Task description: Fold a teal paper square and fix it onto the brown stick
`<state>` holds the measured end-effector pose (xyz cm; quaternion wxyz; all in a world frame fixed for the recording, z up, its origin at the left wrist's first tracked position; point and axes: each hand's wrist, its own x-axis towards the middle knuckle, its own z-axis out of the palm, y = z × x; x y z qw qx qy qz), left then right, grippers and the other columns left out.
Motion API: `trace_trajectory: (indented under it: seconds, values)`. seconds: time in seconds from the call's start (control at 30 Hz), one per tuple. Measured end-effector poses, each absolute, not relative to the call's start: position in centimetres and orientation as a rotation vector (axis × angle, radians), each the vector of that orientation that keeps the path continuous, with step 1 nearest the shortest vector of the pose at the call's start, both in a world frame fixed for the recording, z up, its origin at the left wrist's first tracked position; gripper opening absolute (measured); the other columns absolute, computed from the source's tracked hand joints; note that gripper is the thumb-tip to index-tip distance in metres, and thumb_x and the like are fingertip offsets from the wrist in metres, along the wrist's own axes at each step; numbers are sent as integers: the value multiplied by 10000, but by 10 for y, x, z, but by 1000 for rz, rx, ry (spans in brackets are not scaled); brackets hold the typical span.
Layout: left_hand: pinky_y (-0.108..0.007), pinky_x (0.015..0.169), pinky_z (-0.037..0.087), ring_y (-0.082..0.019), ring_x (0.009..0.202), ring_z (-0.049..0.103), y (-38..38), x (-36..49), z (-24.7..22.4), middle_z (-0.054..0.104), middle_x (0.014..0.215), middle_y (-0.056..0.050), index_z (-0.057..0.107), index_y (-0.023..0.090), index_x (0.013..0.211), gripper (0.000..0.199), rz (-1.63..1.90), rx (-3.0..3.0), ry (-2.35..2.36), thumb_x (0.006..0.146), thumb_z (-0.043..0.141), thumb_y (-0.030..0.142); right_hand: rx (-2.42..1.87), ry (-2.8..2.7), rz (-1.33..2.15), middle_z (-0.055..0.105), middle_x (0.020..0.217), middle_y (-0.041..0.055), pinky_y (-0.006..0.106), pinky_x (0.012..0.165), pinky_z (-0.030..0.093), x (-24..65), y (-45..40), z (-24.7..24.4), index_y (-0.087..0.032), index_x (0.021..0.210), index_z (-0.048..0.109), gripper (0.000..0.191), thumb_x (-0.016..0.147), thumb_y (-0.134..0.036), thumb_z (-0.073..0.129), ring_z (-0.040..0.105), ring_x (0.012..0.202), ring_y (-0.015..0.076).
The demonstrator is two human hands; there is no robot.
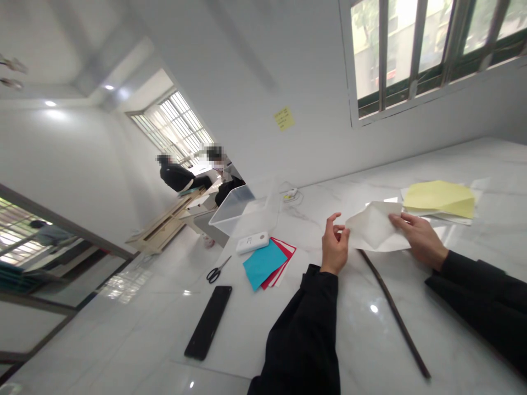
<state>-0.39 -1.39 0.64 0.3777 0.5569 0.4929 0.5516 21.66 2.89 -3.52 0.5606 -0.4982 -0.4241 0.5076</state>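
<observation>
A creased white sheet of paper (376, 227), with folds meeting in a point, is held up over the table. My right hand (420, 238) pinches its right side between thumb and fingers. At the left edge of the sheet is my left hand (335, 247), its fingers apart and loosely bent, the thumb touching or very near the paper. Below the paper a thin dark stick (395, 312) lies slantwise on the table. A stack of yellow paper (440, 198) with white sheets under it lies just beyond my right hand.
Left of my left arm are blue paper (264, 264), red paper (284, 262), a white box-shaped object (252, 243), black-handled scissors (214, 274) and a black phone (208, 322). Behind stands a clear plastic bin (230, 211). People sit in the far background.
</observation>
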Motion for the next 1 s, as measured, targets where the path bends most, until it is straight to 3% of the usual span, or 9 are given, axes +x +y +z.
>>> trace_trajectory:
  seconds: [0.1,0.2,0.27,0.4,0.5,0.57,0.63,0.83,1.0]
  values:
    - [-221,626,461,-74,579,492,-17,-2,13,693,1103,-45,628,300,1350,413,1369,1534,1259,939,655,316,-1113,-932,1198,816,959,72,453,718,652,215,30,-33,-271,954,765,324,807,-557,799,771,896,340]
    - [-230,682,462,-110,642,515,-16,-1,15,673,891,-27,729,232,963,118,1332,1649,1221,948,621,275,-1113,-1006,1219,821,955,73,460,731,666,216,32,-31,-259,978,738,345,826,-566,775,785,914,351]
    - [-234,720,459,-132,721,551,-13,-1,14,676,866,-36,729,212,851,158,1331,1694,1205,946,607,244,-1095,-1049,1254,819,922,72,454,706,669,216,33,-31,-253,1013,723,362,847,-571,766,791,851,338]
    - [-246,662,458,-119,653,546,-3,-5,7,752,972,-52,767,198,1121,240,1318,1535,1239,948,634,300,-1014,-999,1394,814,899,64,391,662,666,214,32,-30,-244,1036,717,376,821,-526,840,781,780,286]
    - [-283,836,534,-176,907,691,6,-11,-3,773,1157,-99,770,171,1127,292,1429,1371,1215,899,725,348,-982,-987,1528,816,974,82,295,661,652,210,27,-26,-217,1019,753,367,772,-440,909,775,820,238]
    - [-326,966,536,-214,1064,706,12,-15,-9,775,1191,-114,779,165,1093,304,1494,1263,1208,871,768,373,-964,-1020,1627,812,983,93,235,619,623,207,23,-23,-190,987,780,344,761,-403,927,757,789,198]
    - [-354,989,545,-222,1065,718,15,-18,-13,785,1156,-119,778,161,1102,358,1519,1113,1193,836,810,399,-940,-1047,1705,805,953,98,199,576,594,204,19,-20,-170,954,793,314,772,-388,925,735,748,170]
    - [-274,791,569,-196,994,722,14,-20,-8,772,1210,-116,757,178,1223,544,1439,918,1111,738,893,385,-1024,-811,1663,798,986,100,165,583,601,201,18,-12,-167,902,773,114,905,-277,801,708,708,132]
    - [-251,689,545,-229,1037,719,10,-15,-5,746,1289,-131,762,200,1233,530,1370,1021,1165,758,865,413,-978,-646,1702,799,1137,109,251,740,680,203,20,-10,-170,1058,753,120,967,-224,697,771,870,187]
